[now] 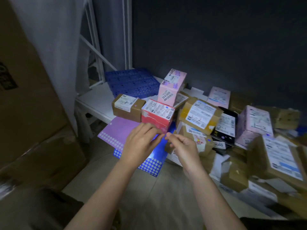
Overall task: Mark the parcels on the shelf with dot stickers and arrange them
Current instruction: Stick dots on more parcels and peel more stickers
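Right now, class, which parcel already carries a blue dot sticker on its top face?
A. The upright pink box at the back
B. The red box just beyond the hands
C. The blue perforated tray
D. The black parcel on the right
B: the red box shows a blue dot sticker on its top label, just beyond the left hand and right hand.

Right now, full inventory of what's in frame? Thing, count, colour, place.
sticker sheets: two, purple and blue, shelf edge under the hands
red parcel: one, front centre, blue dot on top
brown parcel: one, left of the red one
pink parcel: one, upright behind the red one
parcel pile: many, brown, pink, black, right side
blue crate panel: one, back left
left hand: fingertips pinched
right hand: fingertips pinched, what they hold is too small to tell
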